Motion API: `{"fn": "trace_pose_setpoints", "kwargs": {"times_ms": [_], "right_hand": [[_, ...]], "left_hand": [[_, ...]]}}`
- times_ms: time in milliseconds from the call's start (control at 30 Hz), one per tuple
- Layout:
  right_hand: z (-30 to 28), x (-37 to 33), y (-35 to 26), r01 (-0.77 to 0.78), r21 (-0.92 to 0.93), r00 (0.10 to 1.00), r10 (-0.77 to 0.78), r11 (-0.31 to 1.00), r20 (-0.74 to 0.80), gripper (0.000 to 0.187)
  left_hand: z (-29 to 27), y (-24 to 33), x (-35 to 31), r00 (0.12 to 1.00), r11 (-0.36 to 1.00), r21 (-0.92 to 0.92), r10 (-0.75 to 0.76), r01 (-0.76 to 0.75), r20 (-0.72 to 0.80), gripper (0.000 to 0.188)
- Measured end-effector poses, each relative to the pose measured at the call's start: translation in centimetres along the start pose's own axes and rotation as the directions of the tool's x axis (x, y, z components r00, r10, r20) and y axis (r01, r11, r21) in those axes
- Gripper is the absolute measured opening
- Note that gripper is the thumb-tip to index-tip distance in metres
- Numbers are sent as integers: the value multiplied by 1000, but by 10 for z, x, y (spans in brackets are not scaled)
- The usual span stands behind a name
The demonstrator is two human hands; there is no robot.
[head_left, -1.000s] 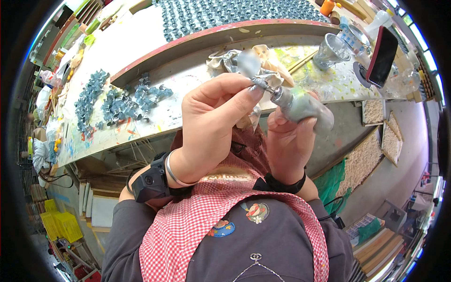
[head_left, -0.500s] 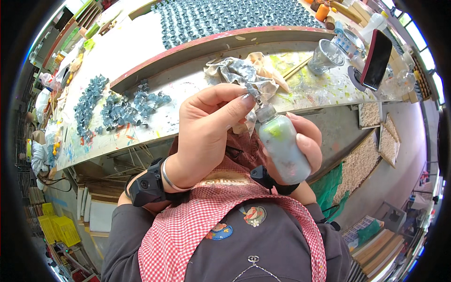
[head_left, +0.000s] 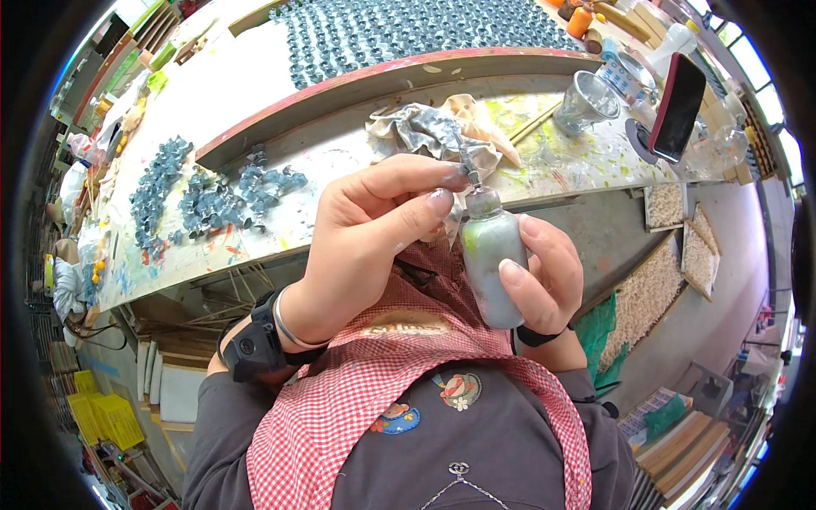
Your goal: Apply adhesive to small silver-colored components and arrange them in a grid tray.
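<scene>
My right hand [head_left: 551, 276] is wrapped around a translucent squeeze bottle [head_left: 491, 255] filled with something grey and smeared yellow-green near its shoulder. The bottle points up and leans slightly left, its narrow nozzle uppermost. Just over that nozzle, my left hand [head_left: 374, 221] pinches a small blue-grey piece [head_left: 467, 160] between thumb and fingers. The piece is close to the tip; whether they touch I cannot tell. Its shape is partly hidden by my fingers. Grey smudges mark the left fingertips.
Heaps of similar blue-grey pieces [head_left: 217, 200] lie on the paint-stained table [head_left: 340, 183] to the left. Beyond a long wooden bar [head_left: 382, 81] stand many set in rows [head_left: 425, 38]. A crumpled rag [head_left: 429, 127], clear cup [head_left: 588, 102] and phone on a stand [head_left: 678, 109] are nearby.
The bottle has turned more upright, its base swinging left, and the right fingers have shifted on it. The left hand, still pinching at the nozzle, has moved slightly.
</scene>
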State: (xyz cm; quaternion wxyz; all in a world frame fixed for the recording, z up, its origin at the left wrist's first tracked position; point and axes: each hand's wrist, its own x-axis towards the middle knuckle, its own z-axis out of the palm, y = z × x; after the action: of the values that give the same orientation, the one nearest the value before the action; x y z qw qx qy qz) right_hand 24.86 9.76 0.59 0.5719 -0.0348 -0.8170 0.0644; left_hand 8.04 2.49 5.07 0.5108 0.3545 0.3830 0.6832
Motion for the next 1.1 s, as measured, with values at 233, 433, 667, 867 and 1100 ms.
{"fn": "trace_pose_setpoints", "kwargs": {"times_ms": [233, 433, 667, 867, 1100], "right_hand": [[-4, -9, -4, -110, 50, 993, 112, 993, -28, 36], [1, -11, -2, -165, 53, 983, 169, 985, -76, 46], [11, -14, -1, -340, 325, 894, 410, 882, -177, 54], [11, -15, 2, -386, 492, 861, 497, 780, -112, 54], [21, -11, -8, -350, 379, 892, 428, 857, -144, 53]], "left_hand": [[2, -10, -3, 922, 799, 464, 299, -382, 244, 37], [2, -8, 3, 847, 493, 690, 350, -530, 401, 43], [0, -6, 4, 880, 550, 687, 273, -474, 389, 34], [3, -4, 5, 994, 978, 202, 41, -60, 98, 16], [5, -6, 6, 997, 994, -88, -71, 70, -8, 14]]}}
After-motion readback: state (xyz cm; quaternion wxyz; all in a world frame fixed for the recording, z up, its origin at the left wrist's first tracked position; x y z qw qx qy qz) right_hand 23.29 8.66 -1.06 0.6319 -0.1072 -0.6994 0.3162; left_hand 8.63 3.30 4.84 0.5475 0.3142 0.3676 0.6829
